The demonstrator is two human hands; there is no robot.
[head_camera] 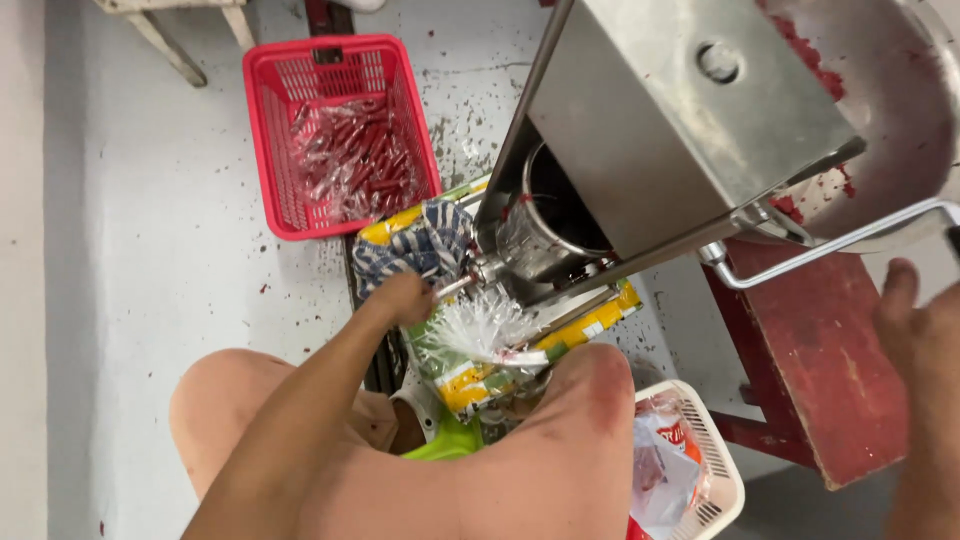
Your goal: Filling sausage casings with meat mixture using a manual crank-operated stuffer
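Head view: person seated over a steel filling machine (660, 110).
Left hand (405, 298): closed around the machine's nozzle (470, 278), holding clear plastic tubes (480, 328) there.
Right hand (925, 335): open, empty, beside the metal lever (840, 245).
Floor: red basket (335, 130) of filled tubes.

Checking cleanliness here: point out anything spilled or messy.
Dark red residue is smeared inside the large round metal bowl at upper right, and dark specks are spattered across the pale grey floor beside the red plastic basket.
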